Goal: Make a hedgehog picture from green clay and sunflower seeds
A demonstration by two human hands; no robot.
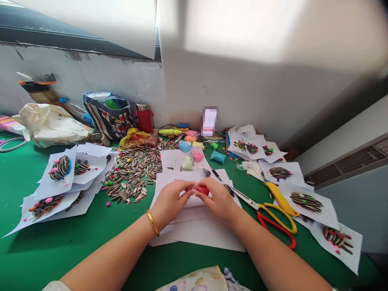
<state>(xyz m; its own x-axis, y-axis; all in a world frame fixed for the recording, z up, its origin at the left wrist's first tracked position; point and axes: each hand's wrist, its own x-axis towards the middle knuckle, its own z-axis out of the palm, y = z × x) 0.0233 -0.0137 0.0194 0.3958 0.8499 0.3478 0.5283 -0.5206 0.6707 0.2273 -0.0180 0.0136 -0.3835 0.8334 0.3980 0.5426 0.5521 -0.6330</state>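
My left hand (171,199) and my right hand (218,199) meet over a stack of white paper sheets (197,226) on the green table (75,242). Both pinch a small red lump of clay in a clear wrapper (201,189) between their fingertips. A gold bangle (152,222) circles my left wrist. A heap of striped sunflower seeds (133,173) lies just left of the hands. Small bags of coloured clay (194,151) sit behind the paper.
Scissors with yellow and red handles (273,218) lie right of my right hand. Paper sheets with seed pictures (306,202) spread at the right and at the left (60,178). Bags (109,115), a red flask (144,119) and bottles stand along the wall.
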